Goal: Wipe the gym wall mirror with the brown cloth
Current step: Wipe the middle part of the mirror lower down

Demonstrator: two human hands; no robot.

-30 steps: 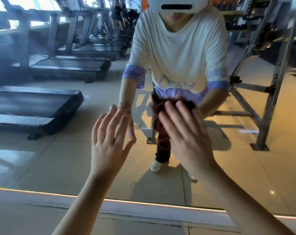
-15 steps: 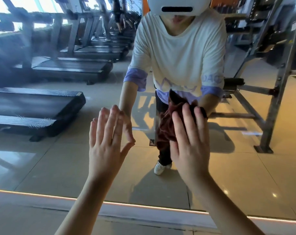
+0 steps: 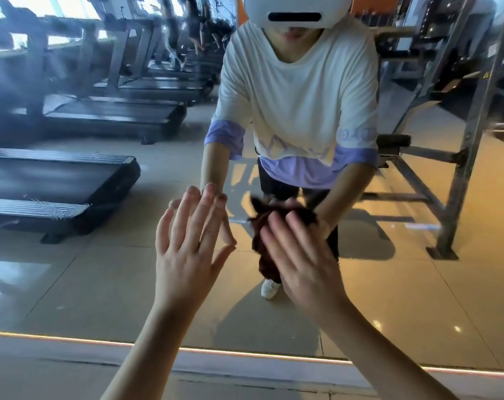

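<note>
The gym wall mirror (image 3: 100, 284) fills the view and reflects the gym behind me. My right hand (image 3: 300, 261) presses the crumpled brown cloth (image 3: 263, 249) flat against the glass with straight fingers; the cloth shows above and to the left of the hand. To its left, my left hand (image 3: 190, 249) lies flat on the glass with fingers straight, and it holds nothing. A person in a white and purple shirt is reflected just behind both hands.
The mirror's lower edge (image 3: 245, 353) runs above a pale ledge. Reflected treadmills (image 3: 57, 183) line the left side. A reflected metal rack (image 3: 464, 157) stands on the right. Glossy floor tiles show below.
My right hand slid the cloth up and right, then back down and left across the glass. The left hand has stayed in place.
</note>
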